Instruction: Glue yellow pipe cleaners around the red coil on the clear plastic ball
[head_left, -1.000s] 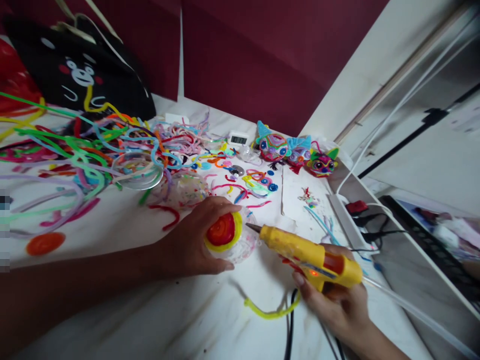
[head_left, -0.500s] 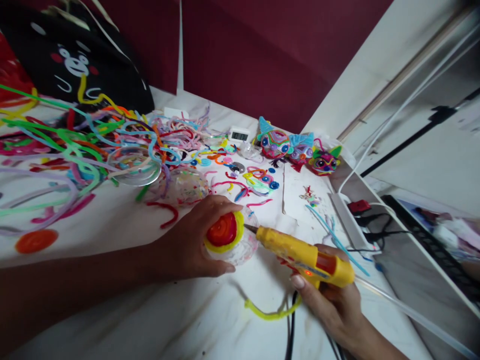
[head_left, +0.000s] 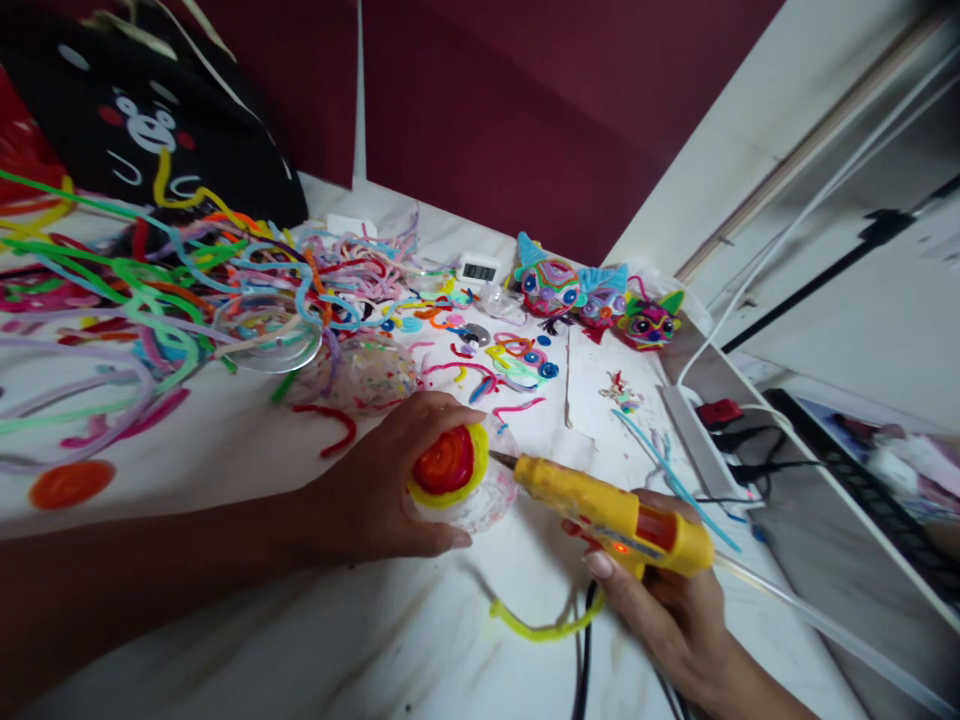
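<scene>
My left hand [head_left: 397, 480] is closed around a clear plastic ball [head_left: 491, 495]. On the side of the ball sits a coiled pipe cleaner disc [head_left: 444, 462], red and orange in the middle with a yellow rim. In my right hand [head_left: 667, 610] is a yellow hot glue gun [head_left: 592, 500], its small light lit orange. The metal nozzle points left and is at the edge of the yellow rim; whether it touches cannot be made out. A yellow pipe cleaner [head_left: 544, 632] curves from below the glue gun down onto the table.
Tangled pipe cleaners [head_left: 150, 280] cover the left side beside a black bag [head_left: 172, 120]. Another clear dome [head_left: 367, 372] lies behind my left hand. Finished colourful animal heads [head_left: 551, 288] stand at the back near a small digital clock [head_left: 478, 270]. A power strip [head_left: 701, 440] is at right.
The glue gun and my right hand have shifted very slightly right and down. My left hand and the ball have stayed nearly still.
</scene>
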